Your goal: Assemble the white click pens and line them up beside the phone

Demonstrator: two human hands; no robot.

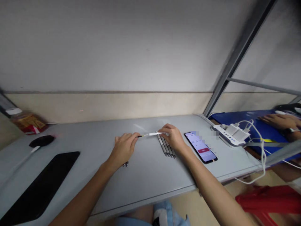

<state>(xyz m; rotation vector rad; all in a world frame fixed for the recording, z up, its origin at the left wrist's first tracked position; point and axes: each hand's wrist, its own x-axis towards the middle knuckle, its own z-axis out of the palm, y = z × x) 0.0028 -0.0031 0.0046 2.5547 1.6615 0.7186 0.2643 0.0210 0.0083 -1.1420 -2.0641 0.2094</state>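
My left hand (125, 144) pinches a thin pen refill (140, 136) with a dark body, a yellowish band and a pale end. That end points at a white pen barrel (152, 134), close to its open end; whether they touch I cannot tell. The barrel lies in the closed fingers of my right hand (172, 135). Below that hand several grey-and-white pens (166, 147) lie side by side, tips toward me, partly covered by the fingers. Two small metallic pen tips (125, 164) show beside my left wrist; the rest of them is hidden.
On the right lie a phone (201, 148) with its screen lit and a white power strip (229, 135) with plugged-in chargers. At left are a black mat (44, 185), a black round charger (41, 141) and a jar (29, 122). Another person's hand (279, 120) rests beyond the metal frame.
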